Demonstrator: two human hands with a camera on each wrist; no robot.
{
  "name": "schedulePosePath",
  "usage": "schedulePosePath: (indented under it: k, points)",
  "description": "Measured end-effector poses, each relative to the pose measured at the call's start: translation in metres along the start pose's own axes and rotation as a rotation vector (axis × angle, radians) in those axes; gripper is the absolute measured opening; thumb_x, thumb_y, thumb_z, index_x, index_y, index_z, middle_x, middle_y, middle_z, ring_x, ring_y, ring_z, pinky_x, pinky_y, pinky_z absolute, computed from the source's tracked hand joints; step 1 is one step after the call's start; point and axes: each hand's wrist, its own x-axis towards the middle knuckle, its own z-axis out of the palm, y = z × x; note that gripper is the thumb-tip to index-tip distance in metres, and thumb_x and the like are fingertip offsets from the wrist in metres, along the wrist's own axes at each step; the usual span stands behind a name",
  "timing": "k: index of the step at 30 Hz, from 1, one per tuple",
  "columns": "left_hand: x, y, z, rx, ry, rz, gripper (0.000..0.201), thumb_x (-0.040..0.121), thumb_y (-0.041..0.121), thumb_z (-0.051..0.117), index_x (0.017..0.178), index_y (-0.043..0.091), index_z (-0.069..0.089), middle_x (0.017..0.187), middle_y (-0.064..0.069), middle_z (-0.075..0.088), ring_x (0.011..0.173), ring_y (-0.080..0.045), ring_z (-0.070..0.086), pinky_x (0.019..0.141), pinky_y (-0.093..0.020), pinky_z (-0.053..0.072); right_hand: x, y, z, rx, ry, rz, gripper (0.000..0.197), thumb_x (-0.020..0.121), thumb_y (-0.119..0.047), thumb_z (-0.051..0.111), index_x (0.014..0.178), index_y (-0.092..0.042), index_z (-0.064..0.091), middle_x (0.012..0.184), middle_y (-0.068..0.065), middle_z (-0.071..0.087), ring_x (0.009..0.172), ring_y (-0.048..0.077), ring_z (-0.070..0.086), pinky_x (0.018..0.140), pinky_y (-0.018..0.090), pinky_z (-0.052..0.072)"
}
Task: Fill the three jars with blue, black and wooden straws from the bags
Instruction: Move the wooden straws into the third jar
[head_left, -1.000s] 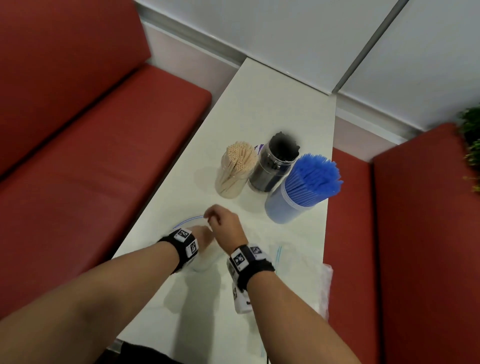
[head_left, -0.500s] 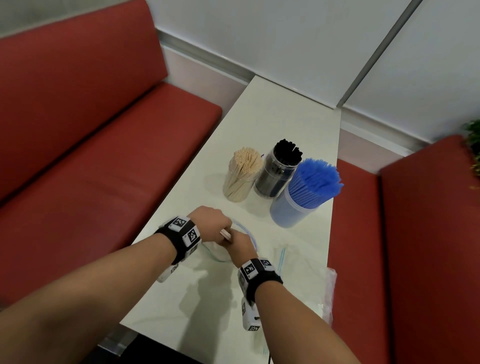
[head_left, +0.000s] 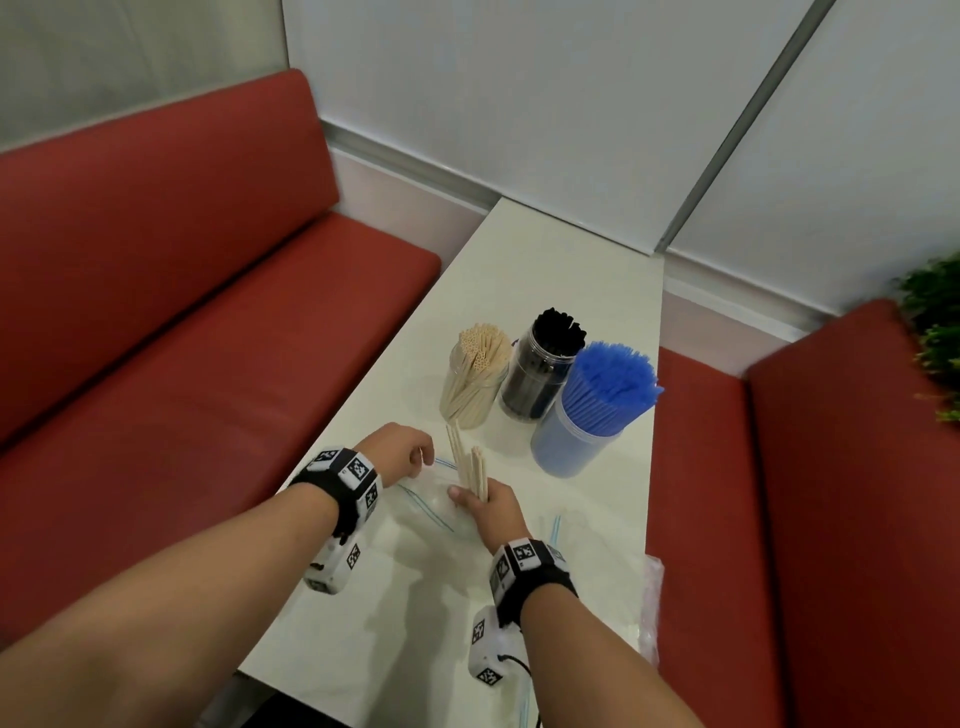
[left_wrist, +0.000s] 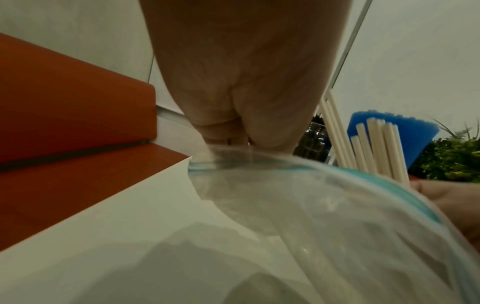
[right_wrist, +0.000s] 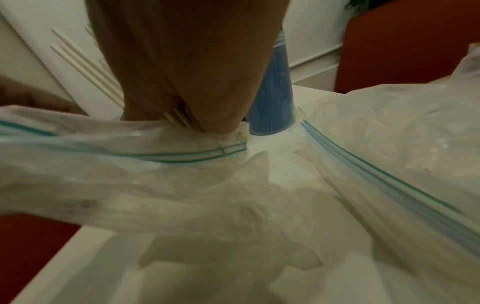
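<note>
Three jars, two bags, two hands

Three jars stand together: wooden-straw jar (head_left: 474, 382), black-straw jar (head_left: 540, 376), blue-straw jar (head_left: 582, 439). Two clear bags: near bag (head_left: 421, 506), far bag (head_left: 597, 566). Two hands show.

Three jars (head_left: 530, 384) stand in a row on the table (head_left: 545, 270); bags (head_left: 431, 506) lie before them.

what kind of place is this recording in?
Likely a café or diner booth: red padded bench seats flank a narrow white table that runs to the wall, and jars of straws stand on the table. A green plant sits at the right edge.
</note>
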Motion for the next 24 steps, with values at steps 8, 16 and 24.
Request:
schedulePosePath:
  k: [8, 16, 24]
  points:
    - [0.0, 0.002, 0.003, 0.112, 0.107, -0.121, 0.026, 0.091, 0.005, 0.054, 0.102, 0.018, 0.073, 0.108, -0.003, 0.068, 0.102, -0.02, 0.063, 0.084, -0.025, 0.049, -0.001, -0.019, 0.009, 0.16, 0.176, 0.001, 0.018, 0.1, -0.022, 0.064, 0.094, -0.006, 0.065, 0.079, 0.0, 0.065, 0.07, 0.012, 0.06, 0.067, 0.019, 0.046]
    - [0.019, 0.034, -0.011, 0.172, -0.169, -0.23, 0.032, 0.086, 0.001, 0.06, 0.114, 0.01, 0.072, 0.129, -0.015, 0.059, 0.114, -0.031, 0.06, 0.099, -0.03, 0.047, 0.013, -0.105, -0.034, 0.428, 0.325, -0.228, 0.02, 0.104, -0.02, 0.058, 0.089, -0.006, 0.058, 0.067, 0.003, 0.055, 0.065, 0.019, 0.055, 0.068, 0.033, 0.049]
    - [0.023, 0.028, -0.002, -0.368, 0.111, -0.191, 0.028, 0.091, 0.002, 0.05, 0.105, 0.004, 0.073, 0.101, -0.012, 0.071, 0.092, -0.024, 0.067, 0.089, -0.031, 0.053, 0.012, -0.169, -0.057, 0.617, 0.259, -0.399, 0.015, 0.103, -0.025, 0.06, 0.092, -0.015, 0.059, 0.065, -0.001, 0.052, 0.06, 0.016, 0.051, 0.065, 0.034, 0.047]
